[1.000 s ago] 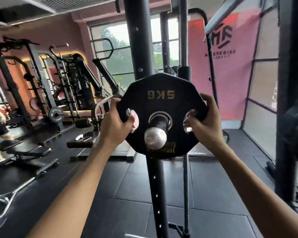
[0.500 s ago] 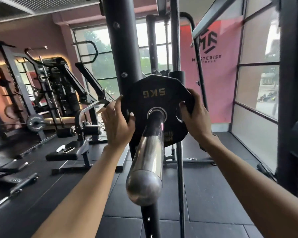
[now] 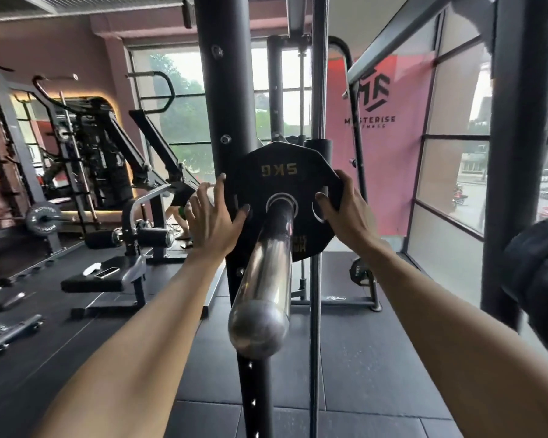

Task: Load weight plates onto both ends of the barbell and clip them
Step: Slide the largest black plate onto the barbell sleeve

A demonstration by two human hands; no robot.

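Apparently one plate (image 3: 282, 184) on sleeve (image 3: 266, 279); two hands: left hand (image 3: 214, 221), right hand (image 3: 348, 210).

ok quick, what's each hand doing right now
Left hand: open, fingers spread, palm against the 5 kg plate.
Right hand: closed on the plate's right edge, thumb through a grip hole.
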